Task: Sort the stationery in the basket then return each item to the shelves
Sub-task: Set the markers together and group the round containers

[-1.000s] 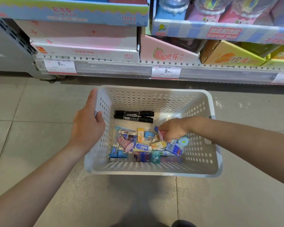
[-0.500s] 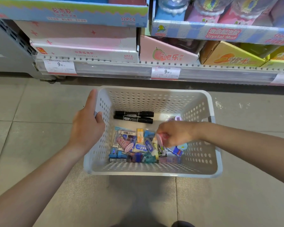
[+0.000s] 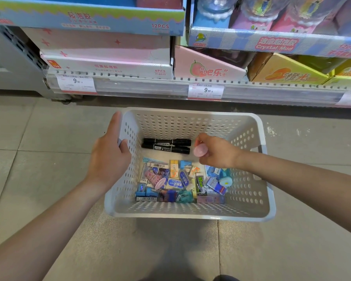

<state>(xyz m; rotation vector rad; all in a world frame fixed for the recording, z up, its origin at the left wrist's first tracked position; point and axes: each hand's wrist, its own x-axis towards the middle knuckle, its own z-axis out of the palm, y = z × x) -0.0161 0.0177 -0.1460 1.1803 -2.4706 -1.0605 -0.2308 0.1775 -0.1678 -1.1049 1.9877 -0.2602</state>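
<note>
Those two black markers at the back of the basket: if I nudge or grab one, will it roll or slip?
The black markers look like round, smooth barrels lying flat side by side on the bare basket floor, so a nudge would probably roll one. They look stiff and light, easy to pinch. The glossy barrel may be slightly slippery.

Left hand gripping, thumb hooked; right hand pinching, fingers curled.

The right hand hangs inside the open-topped white perforated plastic basket, with bare basket floor just below and behind it. Just ahead of its fingers lie two black marker pens, and beneath its wrist a packed heap of small coloured erasers. The left hand grips the wall across from it, closing that side, and the stocked shop shelf stands beyond the far wall.
</note>
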